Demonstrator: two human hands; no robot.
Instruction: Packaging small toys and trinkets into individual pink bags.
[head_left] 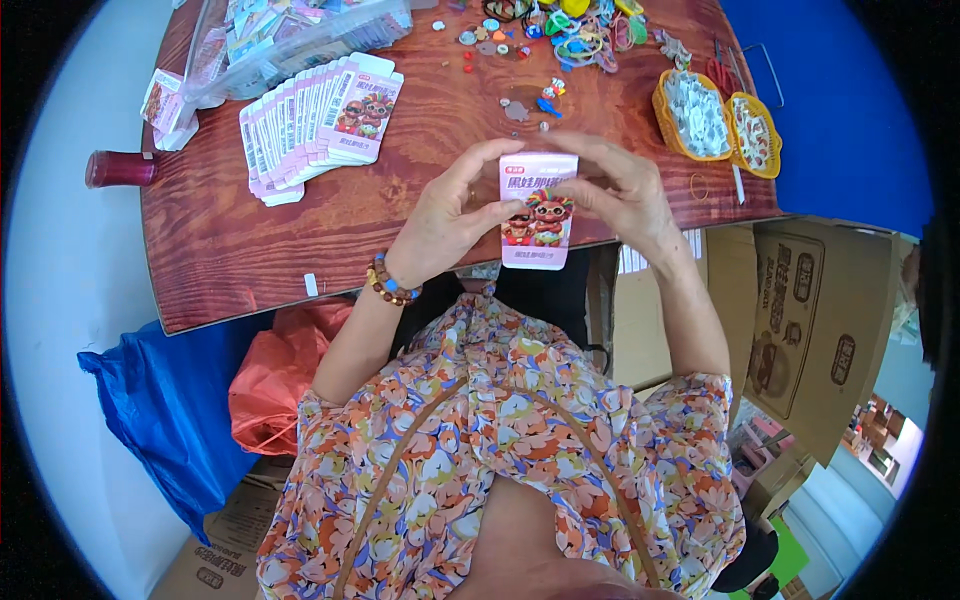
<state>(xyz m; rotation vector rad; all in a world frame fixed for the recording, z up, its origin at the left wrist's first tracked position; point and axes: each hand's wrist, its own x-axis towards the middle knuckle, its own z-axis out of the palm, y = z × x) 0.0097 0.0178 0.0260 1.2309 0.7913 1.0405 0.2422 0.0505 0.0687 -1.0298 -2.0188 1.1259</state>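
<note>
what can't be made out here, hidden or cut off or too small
In the head view:
Pink packet: its back faces away; thumbs of the left hand and right hand cover parts of its front.
Fanned packets: overlap hides most of their fronts.
Clear bin: the top edge cuts off its far side.
Red bag: its own plastic hides any contents.
White pieces at right: too small to identify.

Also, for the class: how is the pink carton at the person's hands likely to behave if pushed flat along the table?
The pink carton would probably slide rather than roll, given its flat, rectangular front. It seems fairly stiff, as its visible edges look straight. It may dent if squeezed, since it looks like thin card.
</note>
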